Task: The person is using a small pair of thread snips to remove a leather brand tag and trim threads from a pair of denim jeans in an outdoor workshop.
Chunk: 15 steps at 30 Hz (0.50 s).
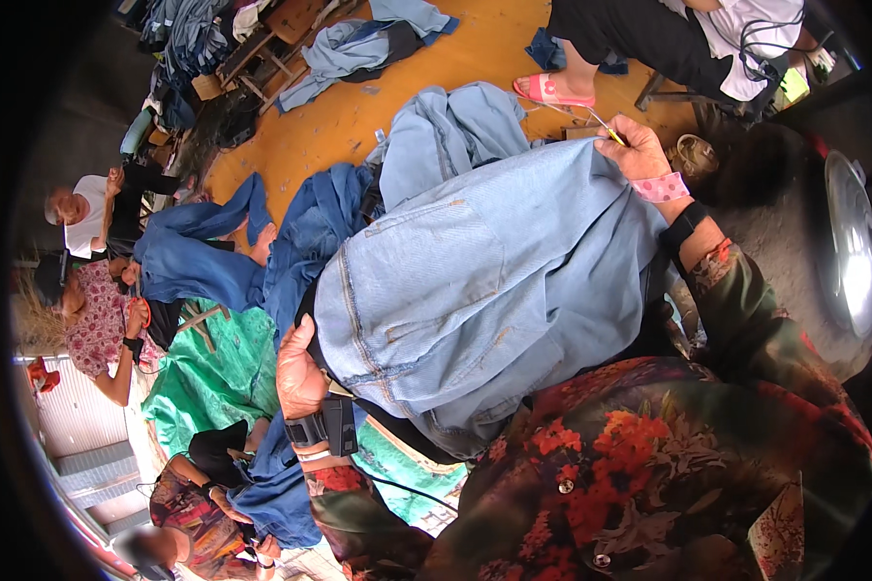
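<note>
A pair of light blue jeans (pixel 426 271) lies spread across my lap, with seams and a pocket outline showing. At its left edge, my left hand (pixel 302 373) is closed on the denim, thumb up; its other fingers are partly hidden. Beyond the upper right end of the jeans, my right hand (pixel 638 147) grips a small yellow-handled tool (pixel 612 134) with a thin metal tip, probably thread snips. The right fingers also touch the cloth's edge. Black cloth (pixel 310 300) shows beneath the left edge of the jeans.
More jeans (pixel 446 131) lie heaped ahead, with darker blue ones (pixel 320 223) beside them. A green sheet (pixel 213 378) covers ground at left. Several people work on denim nearby; one wears a pink sandal (pixel 557 90). A shiny round metal object (pixel 851 247) stands at right.
</note>
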Tool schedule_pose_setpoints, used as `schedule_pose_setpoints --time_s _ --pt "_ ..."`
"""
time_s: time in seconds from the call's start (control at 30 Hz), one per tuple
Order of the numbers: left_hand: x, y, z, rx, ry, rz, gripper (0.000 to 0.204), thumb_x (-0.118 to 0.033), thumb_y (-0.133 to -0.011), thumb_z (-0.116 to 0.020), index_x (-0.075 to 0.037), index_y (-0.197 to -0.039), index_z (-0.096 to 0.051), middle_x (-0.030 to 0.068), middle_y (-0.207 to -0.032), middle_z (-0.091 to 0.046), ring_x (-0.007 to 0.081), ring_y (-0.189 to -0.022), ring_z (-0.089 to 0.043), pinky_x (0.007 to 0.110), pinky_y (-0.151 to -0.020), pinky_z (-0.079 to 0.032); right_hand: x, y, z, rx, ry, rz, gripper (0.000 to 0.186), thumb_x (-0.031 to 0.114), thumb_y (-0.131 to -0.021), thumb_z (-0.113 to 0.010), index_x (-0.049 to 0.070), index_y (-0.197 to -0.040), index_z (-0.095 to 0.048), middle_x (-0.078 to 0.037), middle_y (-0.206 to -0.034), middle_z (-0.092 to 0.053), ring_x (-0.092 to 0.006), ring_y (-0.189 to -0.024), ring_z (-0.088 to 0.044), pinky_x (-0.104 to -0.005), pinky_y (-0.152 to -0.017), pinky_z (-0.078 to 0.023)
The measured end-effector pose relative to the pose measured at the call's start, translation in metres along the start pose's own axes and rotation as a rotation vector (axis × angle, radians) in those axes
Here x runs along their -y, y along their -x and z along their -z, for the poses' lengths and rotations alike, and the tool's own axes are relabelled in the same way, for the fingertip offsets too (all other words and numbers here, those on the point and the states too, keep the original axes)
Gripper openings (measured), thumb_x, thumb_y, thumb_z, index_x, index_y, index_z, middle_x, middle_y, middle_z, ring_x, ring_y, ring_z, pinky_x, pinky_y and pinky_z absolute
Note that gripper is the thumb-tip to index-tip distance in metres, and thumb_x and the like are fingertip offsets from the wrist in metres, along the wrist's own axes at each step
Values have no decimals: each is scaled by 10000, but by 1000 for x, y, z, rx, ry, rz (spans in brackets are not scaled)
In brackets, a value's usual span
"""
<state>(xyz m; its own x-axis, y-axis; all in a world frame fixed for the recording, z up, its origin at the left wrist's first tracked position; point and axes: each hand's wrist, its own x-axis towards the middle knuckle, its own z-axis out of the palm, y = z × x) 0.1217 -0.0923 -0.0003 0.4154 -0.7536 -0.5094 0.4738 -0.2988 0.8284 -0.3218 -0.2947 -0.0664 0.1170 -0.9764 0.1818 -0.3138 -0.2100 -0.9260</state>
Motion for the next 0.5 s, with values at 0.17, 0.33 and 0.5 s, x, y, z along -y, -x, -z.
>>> schedule_pose_setpoints --time_s 0.17,0.33,0.5 --pt "0 -6 -2 30 20 63 203 -108 -784 -678 -56 -947 -567 74 -941 -631 206 -856 -609 381 -781 -500 -6 2 2 -37 -46 3 96 12 -778 -629 19 -790 -533 8 -744 -537 -69 -720 -465 -220 -697 -412" --pt "-10 -6 -4 41 29 15 211 -102 -784 -676 -58 -958 -565 81 -961 -625 205 -879 -601 379 -800 -494 5 -3 4 -88 -155 42 83 9 -784 -631 22 -794 -550 29 -732 -521 -56 -710 -456 -205 -679 -405" --pt "-50 -10 -21 167 10 -197 218 -96 -808 -643 -46 -1014 -593 68 -1022 -621 192 -967 -570 344 -892 -430 24 -18 20 -198 -355 61 66 22 -796 -630 46 -793 -568 74 -702 -485 -29 -666 -422 -179 -612 -365"
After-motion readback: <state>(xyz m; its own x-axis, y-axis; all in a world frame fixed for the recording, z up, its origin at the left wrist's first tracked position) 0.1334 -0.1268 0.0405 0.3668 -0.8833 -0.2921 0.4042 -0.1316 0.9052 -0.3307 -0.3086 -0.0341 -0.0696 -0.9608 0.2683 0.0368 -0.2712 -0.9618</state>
